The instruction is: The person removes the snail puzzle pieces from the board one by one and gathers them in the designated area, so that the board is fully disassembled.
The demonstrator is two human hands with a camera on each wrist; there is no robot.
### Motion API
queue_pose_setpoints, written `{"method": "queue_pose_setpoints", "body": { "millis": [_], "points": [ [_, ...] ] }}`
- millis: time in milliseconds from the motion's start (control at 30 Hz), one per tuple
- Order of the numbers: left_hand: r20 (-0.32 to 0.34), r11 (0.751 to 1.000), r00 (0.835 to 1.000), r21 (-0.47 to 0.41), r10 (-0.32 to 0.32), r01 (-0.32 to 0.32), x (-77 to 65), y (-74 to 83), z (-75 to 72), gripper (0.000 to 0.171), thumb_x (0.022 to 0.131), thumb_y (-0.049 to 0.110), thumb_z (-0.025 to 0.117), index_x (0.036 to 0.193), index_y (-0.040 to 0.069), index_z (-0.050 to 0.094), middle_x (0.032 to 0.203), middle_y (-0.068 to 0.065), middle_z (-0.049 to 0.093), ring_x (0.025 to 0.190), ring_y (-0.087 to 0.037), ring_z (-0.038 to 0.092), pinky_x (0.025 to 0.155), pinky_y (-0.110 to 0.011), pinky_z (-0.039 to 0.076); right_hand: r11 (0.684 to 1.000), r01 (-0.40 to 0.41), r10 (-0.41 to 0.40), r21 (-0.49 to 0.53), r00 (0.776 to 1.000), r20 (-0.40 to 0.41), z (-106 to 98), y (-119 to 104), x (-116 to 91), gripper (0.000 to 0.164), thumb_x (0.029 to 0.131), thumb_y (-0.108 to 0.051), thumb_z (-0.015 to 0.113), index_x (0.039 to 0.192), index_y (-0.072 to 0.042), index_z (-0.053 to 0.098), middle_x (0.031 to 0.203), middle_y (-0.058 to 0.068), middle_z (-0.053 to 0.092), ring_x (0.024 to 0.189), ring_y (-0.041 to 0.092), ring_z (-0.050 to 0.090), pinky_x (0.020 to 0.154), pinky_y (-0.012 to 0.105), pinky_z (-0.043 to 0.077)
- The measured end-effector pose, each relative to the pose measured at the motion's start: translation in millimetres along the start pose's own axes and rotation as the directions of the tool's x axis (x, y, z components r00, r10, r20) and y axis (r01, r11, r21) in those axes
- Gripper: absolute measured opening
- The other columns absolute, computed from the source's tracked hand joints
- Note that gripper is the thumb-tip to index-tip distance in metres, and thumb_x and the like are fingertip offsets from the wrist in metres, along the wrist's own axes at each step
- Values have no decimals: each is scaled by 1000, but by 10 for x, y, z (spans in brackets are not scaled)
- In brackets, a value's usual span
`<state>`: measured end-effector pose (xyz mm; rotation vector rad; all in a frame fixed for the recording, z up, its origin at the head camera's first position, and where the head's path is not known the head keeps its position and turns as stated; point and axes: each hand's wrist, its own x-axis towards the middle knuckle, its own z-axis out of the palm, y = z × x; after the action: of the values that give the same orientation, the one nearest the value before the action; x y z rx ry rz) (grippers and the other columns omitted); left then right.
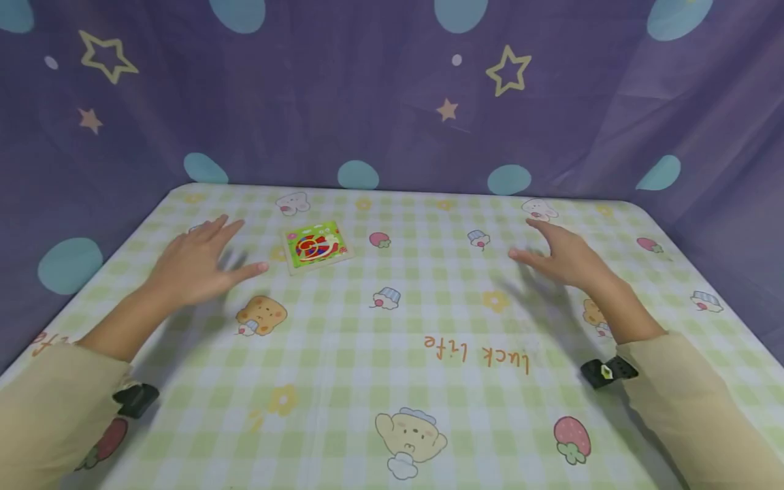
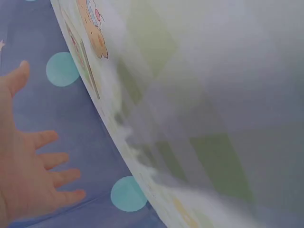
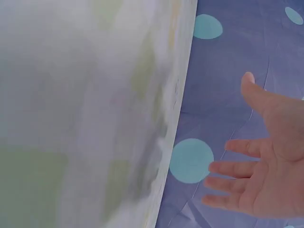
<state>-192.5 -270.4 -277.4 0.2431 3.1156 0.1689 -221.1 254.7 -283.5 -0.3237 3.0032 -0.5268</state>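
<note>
Curtain: a purple curtain (image 1: 392,102) hung behind us, printed with blue-green dots and stars.
Checked tablecloth: below our hands lay a green-and-white tablecloth (image 1: 343,354) with cupcakes, strawberries and upside-down "luck life" lettering (image 1: 476,352).
Picture board: the thin, pale-edged board (image 1: 317,248) lay flat towards the far left, slightly turned, between our hands but much nearer the left.
Left hand: we held the left hand (image 1: 192,262) raised, fingers spread wide, gripping nothing; its thumb pointed towards the board, apart from it.
Right hand: the right hand (image 1: 566,255) hung well apart from the board, thumb and fingers wide, nothing in them.
Handling the board: we judged its edges the best hold, one hand steadying a side while the other pinched the opposite one; keeping it level seemed wise in case any coloured parts were loose.
Frame and contents: the board's border was the nearest thing to a container, enclosing a red, blue and green picture; we could not tell whether separate pieces sat inside.
</note>
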Motion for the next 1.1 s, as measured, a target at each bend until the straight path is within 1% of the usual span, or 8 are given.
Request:
{"method": "queue_pose_setpoints", "body": {
  "millis": [100,233,333,467,567,733,900,1100],
  "points": [
    [-9,997,1000,-71,6,-7,53,-13,24,97,86,70,49,153,6,20,157,-28,19,141,-52,20,110,-71,19,1000,12,-12,25,1000,-5,-1,-48,54,80,93,-52,54,150,-2,28,151,29,33,135,50,35,110,63,32],
    [-2,980,1000,-200,12,-13,139,-23,64,91,89,62,53,151,3,24,155,-29,24,141,-52,21,111,-69,20,997,52,-51,51,999,-14,34,-135,160,68,94,-43,58,144,-1,39,143,30,44,128,47,47,105,60,40],
    [10,969,1000,-248,22,-19,205,-25,85,86,90,55,56,150,1,26,153,-31,27,140,-52,23,110,-69,21,993,99,-98,63,995,-15,81,-221,275,61,94,-37,60,139,1,46,139,28,51,124,44,53,108,57,39],
    [30,966,999,-259,30,-21,286,-2,93,82,91,50,59,148,-1,30,151,-32,30,138,-52,26,110,-68,24,987,141,-142,78,990,5,133,-374,450,56,93,-34,62,135,2,51,135,26,55,121,41,57,107,53,41],
    [39,965,998,-260,40,-28,340,37,91,79,91,47,60,147,-1,33,149,-32,32,136,-52,30,110,-66,27,983,164,-167,87,986,24,166,-522,584,54,92,-33,63,133,2,53,132,25,58,120,39,59,103,50,47],
    [59,963,996,-266,62,-44,420,81,95,79,91,44,61,148,-1,29,148,-32,35,132,-50,37,108,-66,32,970,226,-232,96,971,62,238,-792,777,53,91,-31,64,131,2,55,129,25,61,116,37,62,101,46,50],
    [78,961,994,-272,76,-52,498,93,99,78,91,41,62,148,-1,29,146,-33,36,133,-51,37,108,-65,31,965,241,-252,108,962,101,312,-1032,965,52,91,-33,66,131,-1,55,129,20,62,115,32,63,101,43,50],
    [91,962,991,-265,101,-74,571,116,71,75,92,41,61,147,-1,32,145,-35,37,131,-52,38,107,-66,32,943,327,-332,61,937,112,357,-1293,1126,51,89,-30,68,127,1,58,123,20,66,110,29,66,99,39,51]
  ]
}}
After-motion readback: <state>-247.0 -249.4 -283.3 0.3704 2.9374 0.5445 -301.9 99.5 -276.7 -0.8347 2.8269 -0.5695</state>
